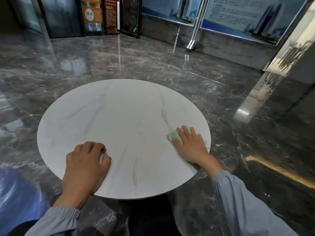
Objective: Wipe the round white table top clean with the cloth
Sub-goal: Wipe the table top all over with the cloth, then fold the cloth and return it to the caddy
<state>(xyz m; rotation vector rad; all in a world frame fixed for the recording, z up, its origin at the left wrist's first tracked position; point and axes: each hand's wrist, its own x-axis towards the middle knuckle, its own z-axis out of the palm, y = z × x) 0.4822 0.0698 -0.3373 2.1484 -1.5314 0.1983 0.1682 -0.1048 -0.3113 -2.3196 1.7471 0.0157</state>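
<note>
The round white table top [122, 120], faintly grey-veined, fills the middle of the head view. A pale green cloth [173, 136] lies flat near its right edge. My right hand [190, 145] presses flat on the cloth with straight, spread fingers and covers most of it. My left hand [87, 160] rests on the near left part of the table top with its fingers curled under, holding nothing.
Glossy dark marble floor [153, 62] surrounds the table. A mirrored pillar [289, 53] stands at the right. Display boards [238, 17] on a low wall line the back, with dark glass panels [64, 16] at the back left. A blue object [15, 193] sits at the near left.
</note>
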